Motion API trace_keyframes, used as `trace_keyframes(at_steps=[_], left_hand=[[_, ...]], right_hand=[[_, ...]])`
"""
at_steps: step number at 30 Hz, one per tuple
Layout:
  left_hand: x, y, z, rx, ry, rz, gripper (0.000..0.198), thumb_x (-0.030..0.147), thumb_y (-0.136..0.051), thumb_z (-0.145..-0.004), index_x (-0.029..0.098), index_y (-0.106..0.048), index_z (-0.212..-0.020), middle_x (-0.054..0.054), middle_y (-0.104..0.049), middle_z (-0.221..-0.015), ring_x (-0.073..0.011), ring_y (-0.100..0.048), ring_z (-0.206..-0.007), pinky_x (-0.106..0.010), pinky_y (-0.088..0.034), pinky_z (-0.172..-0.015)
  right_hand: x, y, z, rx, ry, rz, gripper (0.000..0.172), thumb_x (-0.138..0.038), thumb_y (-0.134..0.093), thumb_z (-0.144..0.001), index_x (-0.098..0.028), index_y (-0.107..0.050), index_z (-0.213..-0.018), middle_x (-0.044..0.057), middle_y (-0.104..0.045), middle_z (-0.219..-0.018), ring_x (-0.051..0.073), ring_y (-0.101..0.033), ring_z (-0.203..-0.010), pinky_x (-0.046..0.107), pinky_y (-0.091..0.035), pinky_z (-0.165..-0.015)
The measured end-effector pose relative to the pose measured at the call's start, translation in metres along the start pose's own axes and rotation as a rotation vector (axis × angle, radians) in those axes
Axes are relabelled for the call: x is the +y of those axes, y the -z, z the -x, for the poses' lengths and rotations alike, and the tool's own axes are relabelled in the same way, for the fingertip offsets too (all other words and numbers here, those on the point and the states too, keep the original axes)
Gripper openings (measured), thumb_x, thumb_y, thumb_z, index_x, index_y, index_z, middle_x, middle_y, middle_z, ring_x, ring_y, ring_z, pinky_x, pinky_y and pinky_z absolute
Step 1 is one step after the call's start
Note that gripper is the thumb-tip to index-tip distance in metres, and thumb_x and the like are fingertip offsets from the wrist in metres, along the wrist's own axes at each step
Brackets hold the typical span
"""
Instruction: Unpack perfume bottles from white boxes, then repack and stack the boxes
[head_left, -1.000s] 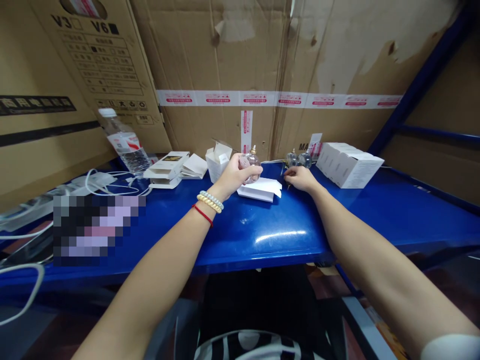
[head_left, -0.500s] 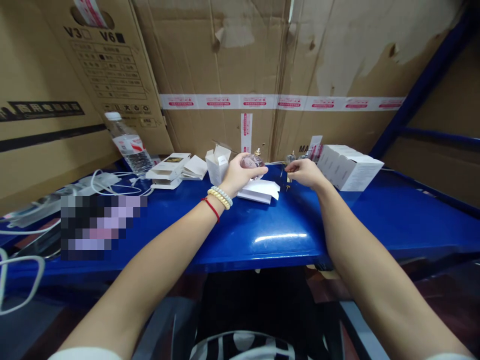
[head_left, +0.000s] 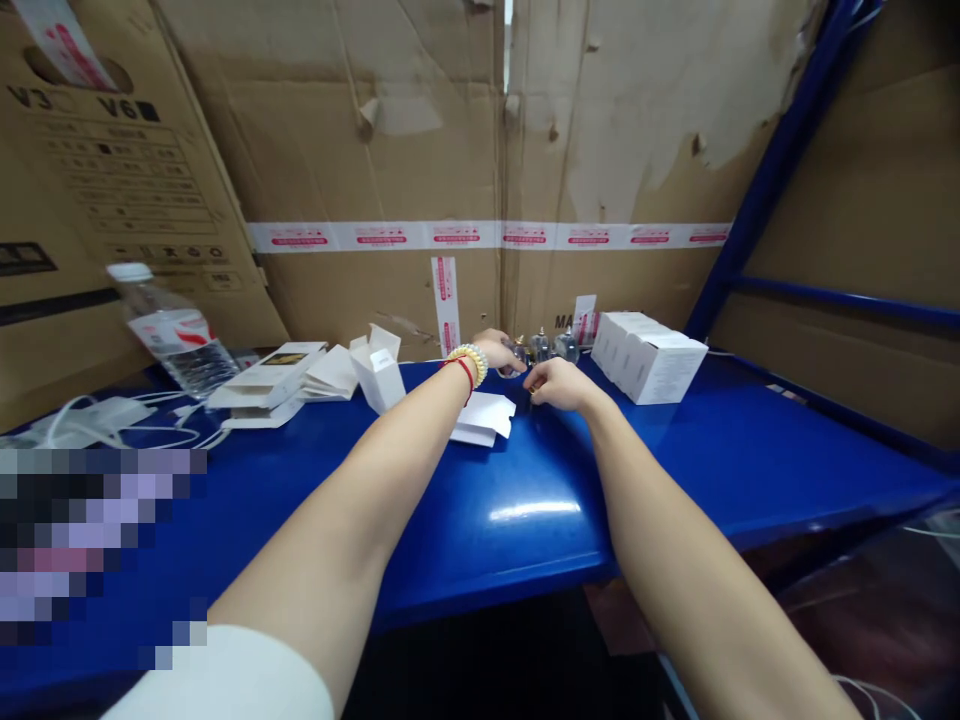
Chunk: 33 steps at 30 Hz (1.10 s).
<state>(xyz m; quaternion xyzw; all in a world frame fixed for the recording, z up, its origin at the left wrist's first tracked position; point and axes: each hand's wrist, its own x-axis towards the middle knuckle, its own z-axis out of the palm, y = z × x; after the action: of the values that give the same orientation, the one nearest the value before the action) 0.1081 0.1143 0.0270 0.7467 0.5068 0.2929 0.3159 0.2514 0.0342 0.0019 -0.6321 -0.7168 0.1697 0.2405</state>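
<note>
At the back of the blue table, my left hand (head_left: 493, 350) is closed around a round glass perfume bottle (head_left: 517, 352) with a gold nozzle. The fingers cover much of it. Just beside it stand two more glass bottles, one in the middle (head_left: 540, 346) and one to the right (head_left: 567, 345). My right hand (head_left: 561, 384) is nearer to me, its fingertips pinched on a small gold-coloured piece (head_left: 533, 394) that is mostly hidden. An unfolded white carton (head_left: 484, 418) lies below my left wrist.
A row of white boxes (head_left: 649, 358) stands at the right. Leftward are an open white box (head_left: 377, 372), flattened cartons (head_left: 274, 380), a tilted water bottle (head_left: 180, 340) and white cables (head_left: 135, 430). Cardboard (head_left: 337, 290) walls the back.
My left hand has carried the perfume bottle back and right, up to the other bottles. My right hand stays pinched on the gold piece. The view has turned somewhat to the right.
</note>
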Motion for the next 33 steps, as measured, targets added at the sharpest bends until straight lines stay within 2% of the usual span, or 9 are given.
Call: trace_keyframes(at_steps=[4, 10, 15, 18, 21, 25, 29, 33], left_hand=[[-0.002, -0.011, -0.027, -0.011, 0.038, -0.005, 0.037, 0.004, -0.086, -0.038, 0.017, -0.057, -0.057, 0.0, -0.059, -0.056, -0.0221, -0.063, -0.073, -0.033, -0.05, -0.073], [-0.015, -0.022, -0.058, -0.069, 0.094, 0.063, 0.03, 0.006, -0.081, -0.051, 0.016, -0.056, -0.063, 0.0, -0.058, -0.057, -0.0178, -0.06, -0.063, -0.03, -0.049, -0.063], [-0.019, -0.029, -0.065, -0.07, 0.095, 0.131, 0.03, 0.008, -0.081, -0.054, 0.014, -0.059, -0.074, -0.001, -0.061, -0.065, -0.0171, -0.061, -0.064, -0.03, -0.049, -0.063], [-0.02, -0.026, -0.057, -0.014, 0.104, 0.162, 0.046, 0.01, -0.084, -0.05, 0.014, -0.06, -0.089, -0.006, -0.066, -0.081, -0.0203, -0.065, -0.076, -0.031, -0.05, -0.067], [-0.018, -0.017, -0.035, 0.077, 0.089, 0.175, 0.062, 0.01, -0.082, -0.05, 0.013, -0.057, -0.107, -0.015, -0.066, -0.106, -0.0251, -0.065, -0.093, -0.034, -0.051, -0.075], [-0.011, 0.003, 0.018, 0.169, 0.019, 0.151, 0.059, 0.009, -0.077, -0.056, 0.013, -0.057, -0.111, -0.017, -0.062, -0.12, -0.0265, -0.06, -0.109, -0.035, -0.047, -0.09], [-0.008, 0.031, 0.087, 0.189, -0.152, 0.075, 0.045, 0.01, -0.069, -0.065, 0.014, -0.057, -0.108, -0.013, -0.061, -0.121, -0.0199, -0.064, -0.094, -0.034, -0.049, -0.085], [-0.021, 0.059, 0.144, 0.268, -0.282, -0.107, 0.033, 0.013, -0.063, -0.073, 0.015, -0.058, -0.106, -0.01, -0.062, -0.111, -0.0167, -0.063, -0.087, -0.031, -0.05, -0.076]], right_hand=[[0.007, -0.002, -0.004, 0.063, -0.017, 0.02, 0.03, -0.007, -0.068, -0.059, -0.018, -0.076, -0.086, 0.001, -0.073, -0.08, 0.014, -0.065, -0.074, 0.019, -0.047, -0.066], [0.012, -0.01, -0.011, 0.095, -0.086, -0.045, 0.034, -0.008, -0.067, -0.059, -0.016, -0.073, -0.092, 0.006, -0.072, -0.085, 0.016, -0.066, -0.072, 0.022, -0.049, -0.064], [0.012, -0.016, -0.013, 0.152, -0.082, -0.05, 0.026, -0.011, -0.067, -0.063, -0.016, -0.072, -0.088, 0.006, -0.072, -0.084, 0.017, -0.066, -0.079, 0.023, -0.048, -0.07], [0.012, -0.02, -0.014, 0.189, -0.076, -0.04, 0.026, -0.013, -0.069, -0.065, -0.017, -0.071, -0.091, 0.006, -0.072, -0.087, 0.017, -0.066, -0.082, 0.023, -0.048, -0.074], [0.012, -0.028, -0.014, 0.214, -0.046, -0.014, 0.028, -0.014, -0.069, -0.067, -0.017, -0.069, -0.095, 0.006, -0.072, -0.088, 0.017, -0.066, -0.084, 0.024, -0.048, -0.078], [0.008, -0.04, -0.016, 0.268, 0.056, 0.025, 0.039, -0.012, -0.063, -0.073, -0.014, -0.062, -0.112, 0.008, -0.071, -0.092, 0.019, -0.066, -0.084, 0.026, -0.049, -0.08], [0.001, -0.05, -0.02, 0.294, 0.141, 0.138, 0.033, -0.01, -0.057, -0.078, -0.014, -0.062, -0.11, 0.012, -0.069, -0.098, 0.022, -0.065, -0.09, 0.028, -0.049, -0.083], [-0.005, -0.056, -0.025, 0.269, 0.151, 0.211, 0.033, -0.013, -0.055, -0.084, -0.011, -0.064, -0.116, 0.015, -0.067, -0.107, 0.023, -0.064, -0.097, 0.03, -0.048, -0.089]])
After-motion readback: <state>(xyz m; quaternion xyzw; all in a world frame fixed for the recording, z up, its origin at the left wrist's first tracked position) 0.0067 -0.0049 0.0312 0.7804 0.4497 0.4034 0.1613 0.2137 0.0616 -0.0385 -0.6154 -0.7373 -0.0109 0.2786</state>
